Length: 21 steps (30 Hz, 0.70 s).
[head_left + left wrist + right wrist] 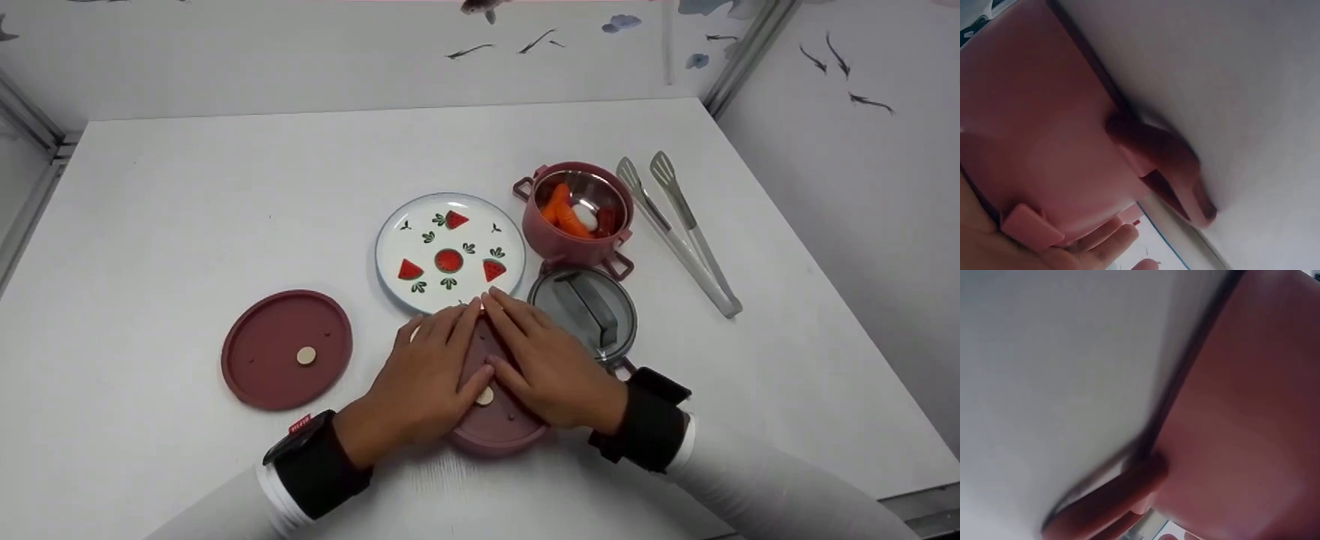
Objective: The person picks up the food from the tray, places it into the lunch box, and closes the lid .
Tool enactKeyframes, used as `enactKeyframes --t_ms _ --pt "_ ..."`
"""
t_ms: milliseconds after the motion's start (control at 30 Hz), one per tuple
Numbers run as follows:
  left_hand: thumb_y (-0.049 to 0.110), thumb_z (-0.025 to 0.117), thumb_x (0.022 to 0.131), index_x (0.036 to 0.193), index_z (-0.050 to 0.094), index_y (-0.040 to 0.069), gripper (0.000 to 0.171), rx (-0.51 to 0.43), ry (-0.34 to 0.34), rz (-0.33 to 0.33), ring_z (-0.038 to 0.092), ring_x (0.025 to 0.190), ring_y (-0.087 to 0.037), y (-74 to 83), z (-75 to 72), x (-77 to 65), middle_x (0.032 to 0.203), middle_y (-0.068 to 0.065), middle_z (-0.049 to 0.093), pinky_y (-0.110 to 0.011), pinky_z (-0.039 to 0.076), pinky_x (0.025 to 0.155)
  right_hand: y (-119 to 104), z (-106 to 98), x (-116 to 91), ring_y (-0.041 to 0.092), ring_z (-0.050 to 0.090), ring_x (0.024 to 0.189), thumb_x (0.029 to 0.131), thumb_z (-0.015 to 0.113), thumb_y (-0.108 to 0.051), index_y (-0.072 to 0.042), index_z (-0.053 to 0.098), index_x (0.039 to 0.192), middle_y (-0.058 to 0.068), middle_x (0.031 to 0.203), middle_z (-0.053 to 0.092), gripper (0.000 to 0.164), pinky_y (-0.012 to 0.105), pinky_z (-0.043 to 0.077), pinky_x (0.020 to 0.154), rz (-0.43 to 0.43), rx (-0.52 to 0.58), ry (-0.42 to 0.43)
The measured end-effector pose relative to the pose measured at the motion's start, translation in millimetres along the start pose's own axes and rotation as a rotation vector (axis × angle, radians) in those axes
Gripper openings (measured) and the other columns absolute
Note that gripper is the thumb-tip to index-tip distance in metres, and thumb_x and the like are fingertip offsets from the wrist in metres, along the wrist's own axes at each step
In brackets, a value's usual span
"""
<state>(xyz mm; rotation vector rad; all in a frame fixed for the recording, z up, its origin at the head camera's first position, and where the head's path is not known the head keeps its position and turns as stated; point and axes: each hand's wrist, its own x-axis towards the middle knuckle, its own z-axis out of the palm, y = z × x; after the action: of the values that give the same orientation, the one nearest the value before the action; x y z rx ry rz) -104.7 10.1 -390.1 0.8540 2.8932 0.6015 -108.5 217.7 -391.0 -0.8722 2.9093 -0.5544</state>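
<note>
My left hand (424, 375) and right hand (559, 367) lie on the pink lid (499, 427) of a pot near the front of the table. Their fingers are extended and slant inward, with the fingertips close together at the lid's far edge. Both thumbs reach toward a beige dot on the lid. In the left wrist view, the pink pot's wall (1044, 112) shows a side handle (1165, 157), and the left fingers (1109, 244) are along its rim. The right wrist view shows the same wall (1241, 433) and another handle (1109, 500); the right hand is mostly hidden there.
Beyond the hands lies a watermelon-patterned plate (397, 244). A pink pot (559, 240) holding orange, white and red pieces stands right of it, with a grey see-through lid (555, 315) in front. Metal tongs (694, 251) lie farther right. A dark red lid (262, 337) lies left.
</note>
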Motion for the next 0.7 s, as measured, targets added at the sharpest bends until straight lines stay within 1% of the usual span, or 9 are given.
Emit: enactKeyframes --t_ms 100,200,233,300,400,467,533,600,700 --pt "0.055 0.037 0.103 0.159 0.024 0.012 0.072 -0.051 -0.024 -0.027 0.031 0.149 -0.025 -8.4 -10.3 -3.7 0.16 -0.009 0.036 -0.053 0.021 0.121 -0.7 1.4 -1.0 0.023 0.026 0.152 0.106 0.036 -0.05 -0.017 0.015 0.161 0.005 0.167 0.02 0.068 0.046 0.034 0.118 0.01 0.016 0.001" --pt "0.053 0.04 0.104 0.157 0.032 0.016 0.065 -0.082 -0.017 -0.093 0.033 0.148 -0.028 -28.6 -32.7 -8.7 0.158 -0.008 0.039 -0.055 0.026 0.119 -1.7 2.4 -1.0 0.024 0.027 0.152 0.105 0.038 -0.052 -0.018 0.015 0.161 0.004 0.167 0.021 0.07 0.046 0.034 0.118 0.013 0.04 0.002" --pt "0.051 0.042 0.104 0.156 0.035 0.017 0.062 -0.079 -0.005 -0.124 0.035 0.147 -0.029 -38.6 -41.0 -10.5 0.156 -0.008 0.042 -0.055 0.029 0.118 -2.1 2.5 -1.3 0.024 0.027 0.152 0.105 0.039 -0.052 -0.018 0.015 0.161 0.004 0.167 0.021 0.07 0.046 0.034 0.117 0.013 0.047 0.001" --pt "0.045 0.046 0.104 0.153 0.039 0.017 0.057 -0.039 0.017 -0.201 0.04 0.142 -0.033 -61.8 -57.4 -15.2 0.151 -0.011 0.046 -0.059 0.033 0.113 -2.8 2.5 -1.9 0.024 0.027 0.151 0.105 0.04 -0.051 -0.018 0.015 0.161 0.004 0.167 0.021 0.07 0.047 0.033 0.118 0.016 0.059 -0.004" --pt "0.036 0.049 0.103 0.149 0.042 0.008 0.055 0.08 0.025 -0.311 0.044 0.133 -0.043 -103.0 -74.8 -28.6 0.142 -0.022 0.05 -0.065 0.037 0.103 -4.1 2.8 -2.7 0.024 0.027 0.151 0.105 0.041 -0.05 -0.019 0.014 0.162 0.003 0.167 0.02 0.07 0.047 0.032 0.118 0.029 0.077 -0.012" --pt "0.034 0.049 0.102 0.147 0.042 0.002 0.056 0.151 0.0 -0.382 0.045 0.127 -0.05 -128.2 -80.4 -40.8 0.135 -0.029 0.05 -0.069 0.038 0.095 -5.1 2.6 -2.4 0.025 0.027 0.151 0.105 0.041 -0.05 -0.021 0.013 0.162 0.003 0.167 0.02 0.07 0.047 0.031 0.119 0.04 0.093 -0.019" --pt "0.032 0.051 0.101 0.144 0.042 -0.003 0.056 0.19 -0.039 -0.43 0.047 0.119 -0.054 -149.4 -82.8 -52.9 0.128 -0.034 0.05 -0.07 0.04 0.089 -5.1 1.4 -1.7 0.024 0.025 0.152 0.105 0.041 -0.049 -0.023 0.012 0.162 0.001 0.167 0.019 0.069 0.047 0.029 0.12 0.053 0.122 -0.033" --pt "0.032 0.052 0.101 0.14 0.043 -0.005 0.055 0.19 -0.081 -0.473 0.051 0.113 -0.056 -163.5 -82.8 -60.7 0.122 -0.035 0.051 -0.069 0.043 0.084 -3.7 -1.9 -1.2 0.022 0.022 0.153 0.105 0.04 -0.048 -0.025 0.012 0.162 0.0 0.167 0.019 0.067 0.046 0.027 0.121 0.059 0.172 -0.053" --pt "0.029 0.054 0.1 0.135 0.044 -0.006 0.05 0.154 -0.13 -0.498 0.057 0.1 -0.052 -175.0 -83.6 -64.1 0.113 -0.035 0.054 -0.062 0.048 0.072 1.4 -10.7 -2.1 0.02 0.02 0.154 0.106 0.041 -0.046 -0.027 0.016 0.161 -0.001 0.167 0.019 0.063 0.047 0.025 0.122 0.076 0.288 -0.083"
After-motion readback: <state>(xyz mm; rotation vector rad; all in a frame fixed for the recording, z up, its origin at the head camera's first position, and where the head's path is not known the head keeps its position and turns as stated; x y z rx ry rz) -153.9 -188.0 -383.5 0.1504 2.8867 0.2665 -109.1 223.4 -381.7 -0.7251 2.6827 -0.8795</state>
